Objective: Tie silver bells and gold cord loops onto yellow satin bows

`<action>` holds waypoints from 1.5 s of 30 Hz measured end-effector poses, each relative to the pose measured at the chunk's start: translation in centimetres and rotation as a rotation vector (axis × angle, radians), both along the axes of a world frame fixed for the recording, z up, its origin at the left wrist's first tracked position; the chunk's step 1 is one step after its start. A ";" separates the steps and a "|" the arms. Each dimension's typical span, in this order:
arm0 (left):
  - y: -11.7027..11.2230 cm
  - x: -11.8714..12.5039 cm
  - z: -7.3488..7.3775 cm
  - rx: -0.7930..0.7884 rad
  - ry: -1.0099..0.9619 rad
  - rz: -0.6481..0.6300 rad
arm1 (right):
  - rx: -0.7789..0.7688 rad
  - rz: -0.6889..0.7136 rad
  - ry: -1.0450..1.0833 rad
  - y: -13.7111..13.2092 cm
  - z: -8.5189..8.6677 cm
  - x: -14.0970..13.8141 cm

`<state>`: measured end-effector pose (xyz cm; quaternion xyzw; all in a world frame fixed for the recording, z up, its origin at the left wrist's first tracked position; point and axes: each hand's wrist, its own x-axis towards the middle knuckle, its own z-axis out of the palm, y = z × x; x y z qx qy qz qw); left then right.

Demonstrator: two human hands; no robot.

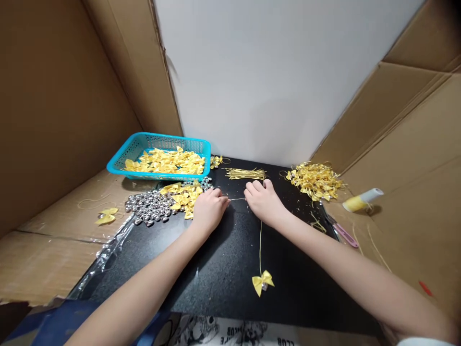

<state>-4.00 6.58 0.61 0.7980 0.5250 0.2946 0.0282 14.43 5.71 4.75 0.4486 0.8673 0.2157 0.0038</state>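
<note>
Thin string drawn between two hands, a bow on a cord below

In the head view, the person's hands are apart near the middle of the frame. The left hand (pixel 210 209) seems to pinch one end of a thin string (pixel 236 199); the right hand (pixel 264 199) has its fingers closed on the other. The step in hand looks like drawing this string straight. From under the right hand a golden cord (pixel 260 245) runs down to a yellow bow (pixel 264 282) at lower centre; whether string and cord are one piece cannot be told. The next move probably calls for a firm pinch on both sides and an even pull, without dragging the bow.

The roomiest stretch of the black table (pixel 216 269) lies between the forearms at lower centre, its near edge just below the bow. To the left, silver beads (pixel 149 206) and loose bows (pixel 187 197) crowd the left hand, with the blue basket (pixel 158 176) behind them. A bundle of gold ties (pixel 245 174) sits just beyond the right hand; a heap of bows (pixel 315 180) and pink-handled scissors (pixel 345 234) limit the right.
</note>
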 end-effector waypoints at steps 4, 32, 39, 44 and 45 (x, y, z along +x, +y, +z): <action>-1.4 1.5 0.3 -0.118 -0.134 -0.052 | 0.025 -0.042 -0.016 -2.4 -0.4 1.1; -5.6 4.7 -1.1 -0.573 -0.900 -0.118 | -0.714 -0.414 1.930 -7.5 -4.1 0.3; -5.3 3.7 -0.3 -0.408 -0.786 -0.136 | -0.109 -0.206 1.219 -7.6 -4.2 1.7; -5.5 3.5 -0.2 -0.170 -0.606 -0.157 | 0.148 -0.098 0.897 -7.9 -4.4 2.2; -5.5 3.5 -0.2 -0.147 -0.580 -0.155 | 0.171 -0.089 0.864 -7.9 -4.4 2.2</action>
